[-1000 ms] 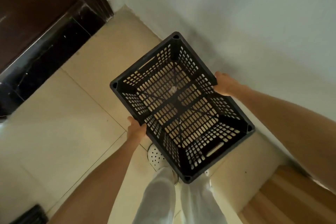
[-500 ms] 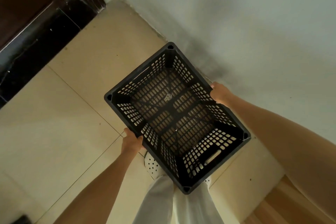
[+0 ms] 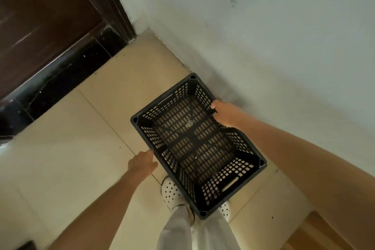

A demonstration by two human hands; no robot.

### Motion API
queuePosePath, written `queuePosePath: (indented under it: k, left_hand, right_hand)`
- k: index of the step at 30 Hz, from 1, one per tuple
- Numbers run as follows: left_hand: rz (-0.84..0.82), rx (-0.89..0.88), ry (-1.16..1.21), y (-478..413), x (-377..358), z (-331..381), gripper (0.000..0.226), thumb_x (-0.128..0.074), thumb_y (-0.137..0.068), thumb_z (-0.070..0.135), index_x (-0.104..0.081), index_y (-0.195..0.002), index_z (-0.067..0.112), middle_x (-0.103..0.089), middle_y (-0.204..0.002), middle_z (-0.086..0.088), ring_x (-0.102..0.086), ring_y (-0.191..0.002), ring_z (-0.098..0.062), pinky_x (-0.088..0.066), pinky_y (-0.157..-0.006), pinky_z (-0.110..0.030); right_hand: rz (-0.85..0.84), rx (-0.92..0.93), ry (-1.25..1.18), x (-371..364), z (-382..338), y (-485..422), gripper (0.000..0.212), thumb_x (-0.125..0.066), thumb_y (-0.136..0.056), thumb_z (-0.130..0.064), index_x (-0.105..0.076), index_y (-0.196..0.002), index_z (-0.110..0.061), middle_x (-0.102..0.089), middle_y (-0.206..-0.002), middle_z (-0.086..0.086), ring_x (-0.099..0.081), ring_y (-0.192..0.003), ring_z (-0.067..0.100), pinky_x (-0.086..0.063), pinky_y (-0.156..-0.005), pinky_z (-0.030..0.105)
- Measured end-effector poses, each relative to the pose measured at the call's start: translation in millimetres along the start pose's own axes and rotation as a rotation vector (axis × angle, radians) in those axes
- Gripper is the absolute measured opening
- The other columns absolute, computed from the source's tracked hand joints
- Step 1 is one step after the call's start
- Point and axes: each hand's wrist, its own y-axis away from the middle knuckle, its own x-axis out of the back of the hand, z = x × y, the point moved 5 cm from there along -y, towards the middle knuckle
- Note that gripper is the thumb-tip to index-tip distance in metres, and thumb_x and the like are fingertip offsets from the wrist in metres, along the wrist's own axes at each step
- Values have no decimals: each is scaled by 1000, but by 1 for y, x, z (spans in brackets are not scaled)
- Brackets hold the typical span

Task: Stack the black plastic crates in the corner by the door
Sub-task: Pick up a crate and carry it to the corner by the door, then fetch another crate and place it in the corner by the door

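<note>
A dark door [image 3: 44, 26] with a black threshold [image 3: 60, 79] lies well beyond the fingers, meeting the white wall [image 3: 263, 36] at the corner over cream floor tiles [image 3: 60, 158]. Between the hands hangs the black crate [image 3: 197, 144], open side up, above white perforated shoes [image 3: 170, 191]. The right hand [image 3: 225, 113] is clamped over the far rim. The left hand [image 3: 142, 163] touches the near rim; its fingers are hidden underneath, so its grip cannot be judged.

You hold a matt black perforated plastic crate [image 3: 194, 140] above smooth, faintly glossy cream floor tiles [image 3: 71, 158], beside a scuffed matt painted wall [image 3: 263, 36], a glossy dark wooden door [image 3: 40, 16] and polished black stone threshold [image 3: 60, 79].
</note>
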Motion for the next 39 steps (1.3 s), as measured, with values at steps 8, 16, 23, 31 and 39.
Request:
queuePosePath:
  k: [8, 16, 23, 31, 39]
  left_hand:
    - [236, -64, 263, 154, 57, -4, 32, -55, -94, 25, -53, -126, 22, -62, -118, -1, -59, -106, -19, -48, -80, -32]
    - [500, 84, 438, 331, 55, -35, 26, -56, -94, 27, -58, -120, 26, -61, -118, 5, -60, -107, -14, -50, -84, -32]
    - [657, 272, 567, 452, 16, -65, 26, -56, -94, 29, -57, -120, 26, -59, -120, 7, -59, -109, -15, -46, -82, -29]
    - [755, 560, 677, 598, -82, -144, 29, -54, -95, 29, -56, -124, 26, -56, -127, 6, -56, -116, -18, -48, -91, -36]
    - [794, 932, 849, 757, -256, -206, 25, -51, -94, 27, -60, -117, 25, -60, -117, 3, -61, -107, -22, -51, -84, -38]
  right_hand:
    - [5, 156, 22, 33, -59, 132, 29, -37, -101, -17, -51, -126, -15, -59, -118, 6, -59, -101, 25, -50, -82, 35]
    - [43, 409, 189, 35, -121, 273, 21, -41, -99, -21, -55, -114, -20, -62, -110, 2, -55, -84, 16, -48, -74, 33]
    - [45, 707, 341, 7, -216, 382, 22, -42, -98, -20, -55, -115, -17, -61, -113, 0, -61, -99, 19, -48, -76, 32]
    - [-34, 1030, 649, -89, -319, 502, 28, -41, -97, -15, -52, -123, -15, -60, -119, 6, -60, -103, 25, -50, -84, 38]
    - [-147, 1354, 925, -257, -379, 655, 25, -42, -98, -18, -51, -121, -14, -59, -122, 5, -59, -108, 26, -47, -84, 35]
